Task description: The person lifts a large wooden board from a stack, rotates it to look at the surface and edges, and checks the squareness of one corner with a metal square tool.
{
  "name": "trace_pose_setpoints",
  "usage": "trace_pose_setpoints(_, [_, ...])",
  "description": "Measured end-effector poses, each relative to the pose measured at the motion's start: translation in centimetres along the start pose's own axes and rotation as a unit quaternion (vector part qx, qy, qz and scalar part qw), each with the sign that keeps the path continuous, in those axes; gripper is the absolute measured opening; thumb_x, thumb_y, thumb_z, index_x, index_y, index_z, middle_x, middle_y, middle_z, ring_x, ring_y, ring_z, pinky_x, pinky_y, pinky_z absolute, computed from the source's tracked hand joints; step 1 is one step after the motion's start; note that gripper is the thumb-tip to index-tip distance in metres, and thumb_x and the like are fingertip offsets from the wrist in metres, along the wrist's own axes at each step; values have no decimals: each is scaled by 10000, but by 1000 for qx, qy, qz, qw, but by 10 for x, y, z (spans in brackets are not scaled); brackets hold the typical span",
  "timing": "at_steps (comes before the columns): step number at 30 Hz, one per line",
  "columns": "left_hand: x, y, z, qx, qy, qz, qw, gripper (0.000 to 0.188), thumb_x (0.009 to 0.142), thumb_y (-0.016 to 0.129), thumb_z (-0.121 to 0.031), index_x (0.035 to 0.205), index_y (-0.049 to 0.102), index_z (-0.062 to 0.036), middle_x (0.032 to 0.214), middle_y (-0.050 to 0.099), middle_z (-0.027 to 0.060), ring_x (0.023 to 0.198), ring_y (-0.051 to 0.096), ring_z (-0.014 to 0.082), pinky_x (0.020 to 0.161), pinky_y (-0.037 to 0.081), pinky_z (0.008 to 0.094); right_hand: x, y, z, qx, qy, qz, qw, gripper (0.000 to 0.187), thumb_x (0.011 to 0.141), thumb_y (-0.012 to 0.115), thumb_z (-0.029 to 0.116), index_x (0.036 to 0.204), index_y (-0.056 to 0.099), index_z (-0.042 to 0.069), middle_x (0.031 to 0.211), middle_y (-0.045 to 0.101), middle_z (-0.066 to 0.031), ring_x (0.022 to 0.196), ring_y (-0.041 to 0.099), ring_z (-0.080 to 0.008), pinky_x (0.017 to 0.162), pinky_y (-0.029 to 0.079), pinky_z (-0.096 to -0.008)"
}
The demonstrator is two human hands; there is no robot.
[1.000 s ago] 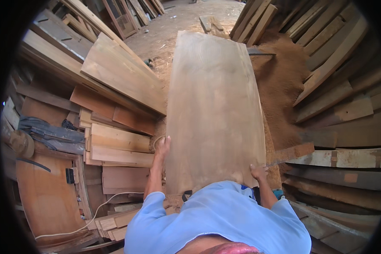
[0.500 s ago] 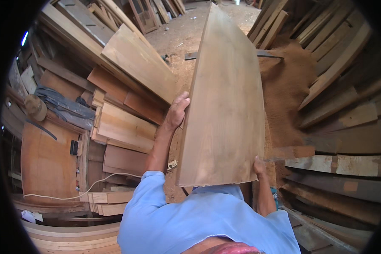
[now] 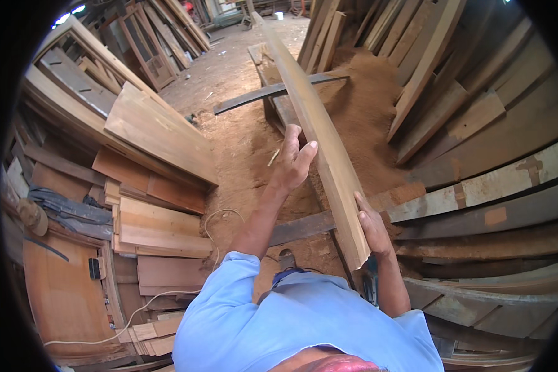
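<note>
A long, wide wooden plank (image 3: 323,139) stands tilted on edge in front of me, its narrow edge facing up and its rough-cut near end close to my shirt. My left hand (image 3: 296,160) grips its left side, thumb on the upper edge and the other fingers beside the face. Farther down, my right hand (image 3: 373,227) is pressed along the right side near the close end, its fingertips partly hidden. Under the plank run a dark crosspiece (image 3: 248,99) and a second dark bar (image 3: 301,227). Part of a teal tool (image 3: 369,284) shows by my right forearm.
Boards (image 3: 161,133) lean and lie stacked on the left. More planks (image 3: 428,68) and long slabs (image 3: 490,186) line the right. Reddish sawdust (image 3: 369,93) heaps beyond the plank. A pale cord (image 3: 144,307) trails across the left stacks. Door-like frames (image 3: 146,49) stand far left.
The plank has turned from showing its broad face to standing on edge, its far end swinging left. My left hand has shifted right with it; the right hand now lies along its side.
</note>
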State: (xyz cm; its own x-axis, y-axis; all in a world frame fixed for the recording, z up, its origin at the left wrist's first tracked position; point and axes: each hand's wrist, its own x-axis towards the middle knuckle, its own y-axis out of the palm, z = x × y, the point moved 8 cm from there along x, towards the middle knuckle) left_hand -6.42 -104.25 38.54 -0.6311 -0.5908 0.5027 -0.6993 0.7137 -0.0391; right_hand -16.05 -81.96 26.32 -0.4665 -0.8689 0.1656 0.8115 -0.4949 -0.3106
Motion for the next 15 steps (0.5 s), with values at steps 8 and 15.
trace_pose_setpoints(8, [19, 14, -9, 98, 49, 3, 994, 223, 1035, 515, -228, 929, 413, -61, 773, 459, 29, 725, 448, 106, 629, 424, 326, 9, -16, 2, 37, 21, -2, 999, 661, 1015, 449, 388, 1452, 429, -108, 1500, 470, -268, 1438, 412, -345, 1186, 283, -368])
trace_pose_setpoints(15, [39, 46, -11, 56, 10, 56, 997, 300, 1068, 505, -321, 965, 422, -52, 847, 529, 48, 759, 539, 108, 658, 552, 315, 2, -50, -3, 186, 76, -116, 973, 498, 1048, 483, 270, 1385, 529, -93, 1327, 637, -187, 1186, 631, -256, 1080, 428, -352])
